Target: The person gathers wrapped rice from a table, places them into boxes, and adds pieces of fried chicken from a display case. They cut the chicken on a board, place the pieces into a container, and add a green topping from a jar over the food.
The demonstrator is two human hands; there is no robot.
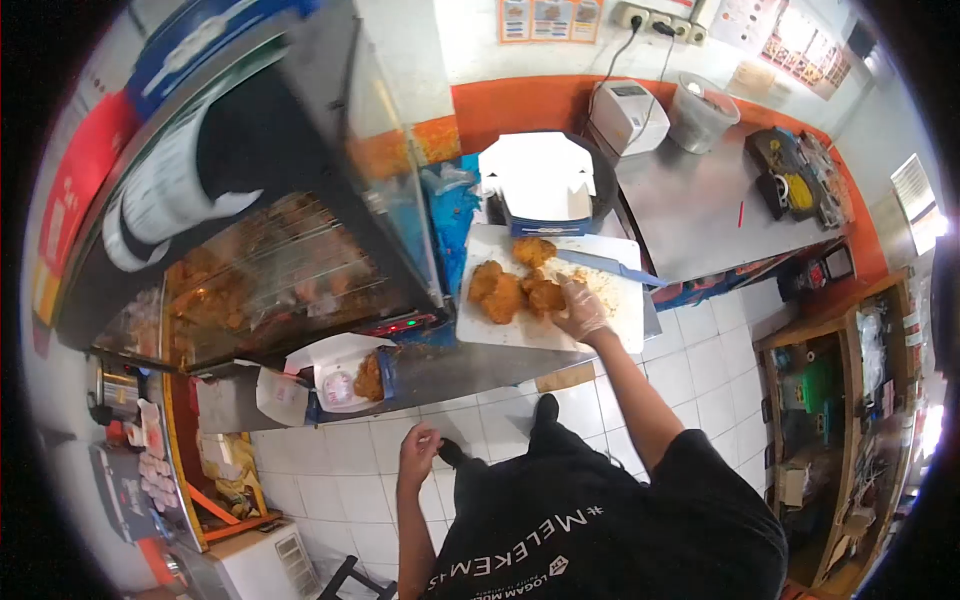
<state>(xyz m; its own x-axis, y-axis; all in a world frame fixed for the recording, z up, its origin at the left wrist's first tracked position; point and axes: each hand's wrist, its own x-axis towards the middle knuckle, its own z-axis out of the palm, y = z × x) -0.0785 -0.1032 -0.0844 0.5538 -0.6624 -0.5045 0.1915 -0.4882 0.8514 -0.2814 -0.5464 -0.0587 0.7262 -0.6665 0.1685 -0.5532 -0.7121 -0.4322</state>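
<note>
The right hand (580,312), in a thin clear glove, lies with bent fingers on top of a fried chicken piece (546,296). Whether the grip clasps the piece or only presses on it cannot be told. The piece is lumpy and roundish, with no clear long axis. It sits near the middle of a white cutting board (485,332) and touches two more fried pieces (497,290), with another (533,250) just beyond. The board's long side runs left to right on the steel worktop (700,215). A knife (610,268) lies on the board just beyond the hand, its length running left to right. Past the board stands an open white box (540,178). The left hand (418,452) hangs low over the tiled floor (330,460), well apart from the board, its grip loosely curled; what it holds, if anything, cannot be told.
</note>
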